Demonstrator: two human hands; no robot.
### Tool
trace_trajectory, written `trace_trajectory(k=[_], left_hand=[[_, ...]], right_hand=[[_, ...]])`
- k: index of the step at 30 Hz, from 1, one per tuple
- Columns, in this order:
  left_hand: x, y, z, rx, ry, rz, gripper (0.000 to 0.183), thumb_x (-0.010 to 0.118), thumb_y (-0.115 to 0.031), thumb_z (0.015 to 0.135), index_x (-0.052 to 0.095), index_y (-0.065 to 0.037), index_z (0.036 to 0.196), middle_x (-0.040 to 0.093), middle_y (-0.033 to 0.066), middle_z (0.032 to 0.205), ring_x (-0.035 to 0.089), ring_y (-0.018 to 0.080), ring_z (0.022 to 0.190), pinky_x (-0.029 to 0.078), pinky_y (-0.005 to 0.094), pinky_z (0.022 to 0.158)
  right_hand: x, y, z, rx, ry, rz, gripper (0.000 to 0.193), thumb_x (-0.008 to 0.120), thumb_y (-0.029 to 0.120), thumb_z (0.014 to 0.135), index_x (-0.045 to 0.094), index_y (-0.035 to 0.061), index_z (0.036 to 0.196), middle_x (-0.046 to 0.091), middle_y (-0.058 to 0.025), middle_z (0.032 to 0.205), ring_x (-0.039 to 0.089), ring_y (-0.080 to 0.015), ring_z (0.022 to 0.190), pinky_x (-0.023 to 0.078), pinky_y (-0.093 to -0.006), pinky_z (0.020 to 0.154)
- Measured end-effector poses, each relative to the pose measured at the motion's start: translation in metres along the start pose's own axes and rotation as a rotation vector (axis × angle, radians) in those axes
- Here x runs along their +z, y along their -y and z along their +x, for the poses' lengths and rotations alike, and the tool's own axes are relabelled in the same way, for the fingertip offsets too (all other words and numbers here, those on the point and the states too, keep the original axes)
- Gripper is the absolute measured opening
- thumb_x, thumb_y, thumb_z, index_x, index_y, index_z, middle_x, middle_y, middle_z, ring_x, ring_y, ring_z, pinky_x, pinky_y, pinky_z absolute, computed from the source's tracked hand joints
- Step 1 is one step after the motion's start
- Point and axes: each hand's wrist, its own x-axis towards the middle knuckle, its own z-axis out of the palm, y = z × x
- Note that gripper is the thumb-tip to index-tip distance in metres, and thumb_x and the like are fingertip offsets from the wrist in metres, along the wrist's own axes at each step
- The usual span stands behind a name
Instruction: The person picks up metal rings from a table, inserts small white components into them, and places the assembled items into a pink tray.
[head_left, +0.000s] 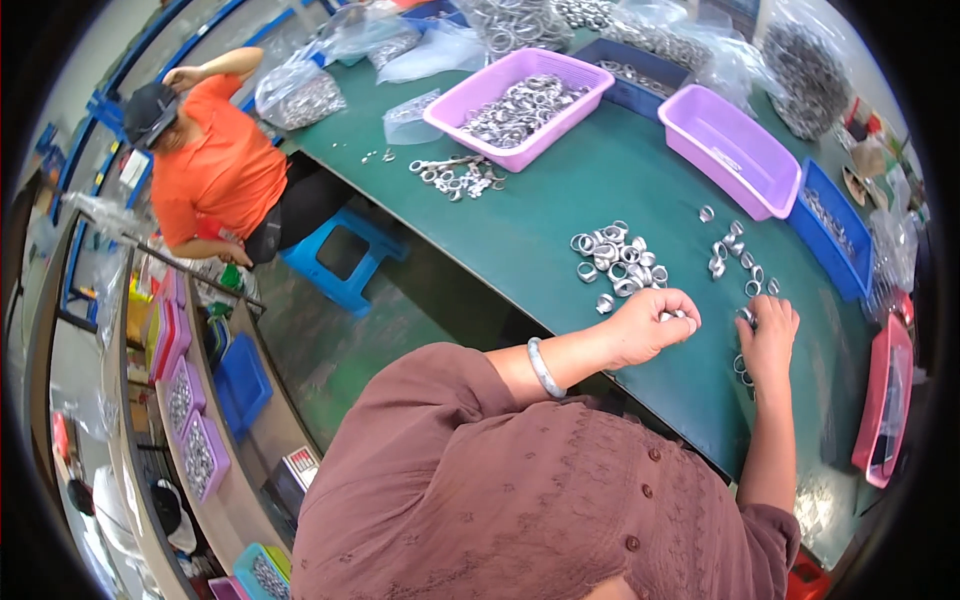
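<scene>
Two bare hands are over a green counter [645, 190], near a loose pile of silver metal rings [628, 253]. The likeliest mishap is dropped silver pieces [668, 316], since the left hand [652, 327] seems curled only lightly around them; its knuckles could also knock the pile and scatter it. That hand is just on the near side of the pile, fingers folded in, the pieces within. Right of the pile, the right hand [770, 340] has a single ring [745, 316] at its fingertips; whether this grip pinches it, I cannot tell.
</scene>
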Motion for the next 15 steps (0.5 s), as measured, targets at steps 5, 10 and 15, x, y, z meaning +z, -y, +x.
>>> trace_trajectory(k=[5, 10, 15], left_hand=[[-0.023, -0.02, 0.007, 0.747, -0.378, 0.957, 0.008, 0.059, -0.011, 0.073, 0.058, -0.007, 0.08, 0.052, 0.0047, 0.071, 0.05, 0.0182, 0.063, 0.042, 0.029, 0.056], [-0.053, -0.024, 0.023, 0.975, -0.538, 1.493, 0.014, 0.062, -0.009, 0.066, 0.055, -0.01, 0.078, 0.049, 0.0028, 0.072, 0.05, 0.0226, 0.072, 0.045, 0.0324, 0.061], [-0.067, -0.001, 0.029, 0.878, -0.558, 1.443, 0.011, 0.062, -0.009, 0.068, 0.057, -0.009, 0.078, 0.054, 0.0031, 0.081, 0.049, 0.0237, 0.083, 0.043, 0.0347, 0.074]], right_hand=[[-0.003, 0.003, -0.005, 0.008, -0.045, 0.194, 0.017, 0.062, 0.0, 0.067, 0.049, 0.003, 0.078, 0.05, -0.0089, 0.074, 0.048, -0.0269, 0.072, 0.037, -0.0345, 0.068], [-0.003, 0.005, -0.009, -0.002, -0.123, 0.44, 0.016, 0.058, -0.005, 0.069, 0.05, -0.0003, 0.082, 0.05, -0.0115, 0.076, 0.048, -0.0269, 0.069, 0.038, -0.0333, 0.062], [-0.001, 0.0, -0.013, -0.031, -0.166, 0.539, 0.015, 0.055, -0.008, 0.069, 0.052, -0.0013, 0.082, 0.052, -0.0122, 0.079, 0.051, -0.0249, 0.069, 0.041, -0.0304, 0.061]])
